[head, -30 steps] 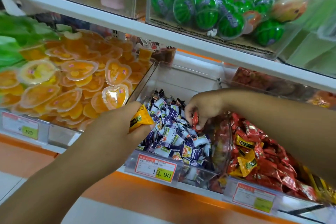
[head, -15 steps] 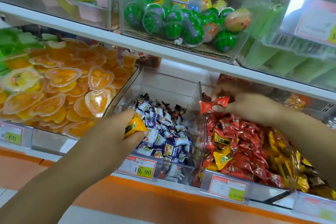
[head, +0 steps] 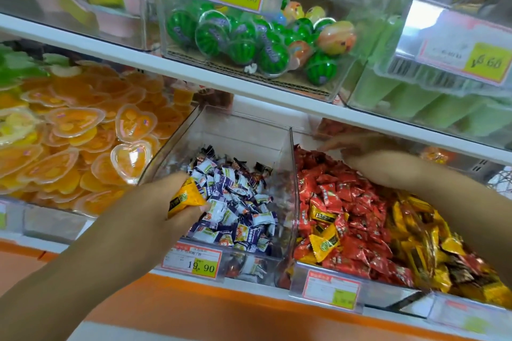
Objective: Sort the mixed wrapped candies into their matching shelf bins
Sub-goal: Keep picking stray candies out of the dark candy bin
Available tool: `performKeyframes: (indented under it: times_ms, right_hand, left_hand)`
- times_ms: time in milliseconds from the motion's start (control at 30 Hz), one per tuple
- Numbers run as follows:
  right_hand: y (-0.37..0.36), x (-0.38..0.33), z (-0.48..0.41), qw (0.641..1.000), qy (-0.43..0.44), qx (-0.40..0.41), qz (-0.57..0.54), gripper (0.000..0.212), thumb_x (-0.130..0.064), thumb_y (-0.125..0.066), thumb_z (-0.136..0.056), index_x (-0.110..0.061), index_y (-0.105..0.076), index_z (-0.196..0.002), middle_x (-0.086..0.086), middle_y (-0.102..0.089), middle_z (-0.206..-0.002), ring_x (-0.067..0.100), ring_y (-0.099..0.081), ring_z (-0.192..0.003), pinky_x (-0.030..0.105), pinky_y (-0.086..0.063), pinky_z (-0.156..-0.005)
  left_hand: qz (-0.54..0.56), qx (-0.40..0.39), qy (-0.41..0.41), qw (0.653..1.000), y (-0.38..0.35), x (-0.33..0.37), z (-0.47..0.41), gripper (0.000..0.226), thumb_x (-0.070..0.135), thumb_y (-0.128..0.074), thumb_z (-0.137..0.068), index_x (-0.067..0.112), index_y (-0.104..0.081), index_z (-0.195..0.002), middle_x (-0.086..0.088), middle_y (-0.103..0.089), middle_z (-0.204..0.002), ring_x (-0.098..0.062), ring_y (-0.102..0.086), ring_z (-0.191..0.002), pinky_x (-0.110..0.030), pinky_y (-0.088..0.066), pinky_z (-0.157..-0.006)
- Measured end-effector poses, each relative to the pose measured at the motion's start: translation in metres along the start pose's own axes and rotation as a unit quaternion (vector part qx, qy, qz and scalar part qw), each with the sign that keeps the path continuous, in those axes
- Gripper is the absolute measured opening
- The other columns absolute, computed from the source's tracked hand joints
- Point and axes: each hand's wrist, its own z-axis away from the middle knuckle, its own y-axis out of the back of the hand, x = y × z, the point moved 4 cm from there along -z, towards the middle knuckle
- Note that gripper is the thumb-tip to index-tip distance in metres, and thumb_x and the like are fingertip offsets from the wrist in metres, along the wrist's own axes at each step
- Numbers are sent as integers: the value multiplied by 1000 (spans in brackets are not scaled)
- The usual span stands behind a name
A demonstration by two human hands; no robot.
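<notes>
The left hand [head: 163, 202] grips a bunch of yellow wrapped candies [head: 187, 198] above the purple-and-white candy bin [head: 243, 130]. The right hand [head: 360, 155] hovers, blurred, at the back of the red candy bin [head: 293, 174]; I cannot tell whether it holds anything. The yellow candy heap [head: 415, 230] lies at three o'clock from the left hand, past both bins and nearer the right arm. The orange shelf front [head: 221, 310] runs below. Stray yellow packets [head: 322, 241] sit among the reds.

Single head-worn wide-angle view, very near. Faces forward and slightly down onto clear plastic shelf bins [head: 241, 130] beneath a white shelf board [head: 166, 65], seen from the front.
</notes>
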Motion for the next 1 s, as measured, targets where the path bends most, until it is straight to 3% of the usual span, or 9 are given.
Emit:
performKeyframes:
  times_ms: [133, 233, 400, 533, 633, 733, 800, 867, 1000]
  right_hand:
    - [-11, -55, -25, 998, 57, -29, -19, 45, -5, -46, -94, -45, -65, -97, -13, -63, -106, 18, -63, -85, 28, -49, -75]
    - [-42, -81, -58, 980, 67, -148, 111, 41, -3, -46, -94, -30, -67, -116, -4, -60, -128, 14, -57, -111, 19, -42, -86]
    - [-94, -88, -111, 927, 38, -279, 247, 58, 3, -58, -87, -23, -50, -139, 4, -52, -139, 20, -53, -117, 21, -42, -76]
    - [-129, -73, -133, 919, -51, -351, 173, 92, -6, -74, -79, -24, -21, -153, 6, -33, -154, 31, -43, -131, 35, -47, -96]
    - [-140, -76, -137, 915, -71, -369, 145, 100, -8, -77, -78, -20, -13, -154, 14, -38, -149, 34, -51, -122, 35, -52, -85]
    - [-147, -89, -132, 919, -20, -344, 192, 91, -8, -72, -83, -10, -14, -152, 13, -40, -142, 28, -50, -114, 21, -43, -72]
    - [-157, -86, -130, 917, -31, -362, 165, 63, -3, -65, -88, -2, -35, -143, 10, -50, -123, 25, -54, -93, 12, -43, -53]
    - [-158, -82, -130, 922, -70, -367, 106, 40, 0, -64, -87, -13, -49, -122, 7, -55, -103, 32, -59, -91, 20, -51, -56]
    - [-138, -84, -125, 937, -91, -337, 18, 48, 8, -68, -80, -13, -47, -117, 14, -50, -98, 30, -56, -71, 39, -56, -61]
  left_hand:
    - [14, 22, -12, 1000, 8, -4, -1, 32, 37, -60, -89, 18, -43, -70, 14, -52, -57, -4, -44, -49, -16, -36, -49]
    - [25, 32, -9, 999, 13, -9, -2, 32, 39, -60, -87, 16, -45, -70, -1, -44, -53, -8, -41, -47, -16, -37, -50]
    - [35, 53, -3, 998, 19, -17, -3, 33, 39, -60, -87, 19, -42, -68, 17, -51, -58, -5, -44, -49, -13, -37, -53]
    - [24, 43, 2, 999, 20, -21, -5, 31, 44, -58, -87, 23, -43, -71, 25, -53, -65, -2, -47, -52, -15, -38, -52]
    - [7, 31, 8, 999, 19, -23, -8, 29, 46, -56, -87, 26, -42, -73, 33, -52, -72, 0, -49, -58, -18, -39, -54]
    - [12, 21, 18, 1000, 19, -23, -10, 27, 45, -57, -88, 27, -43, -74, 36, -51, -70, 3, -49, -57, -15, -40, -56]
    - [8, 18, 18, 1000, 20, -22, -10, 26, 45, -56, -88, 27, -43, -75, 40, -49, -71, 6, -49, -60, -13, -39, -57]
    - [10, 20, 18, 1000, 21, -22, -9, 27, 45, -56, -88, 26, -42, -74, 37, -51, -71, 4, -49, -59, -14, -38, -55]
    - [18, 21, 16, 999, 21, -23, -7, 29, 43, -57, -89, 25, -42, -72, 31, -53, -69, 1, -48, -57, -12, -38, -55]
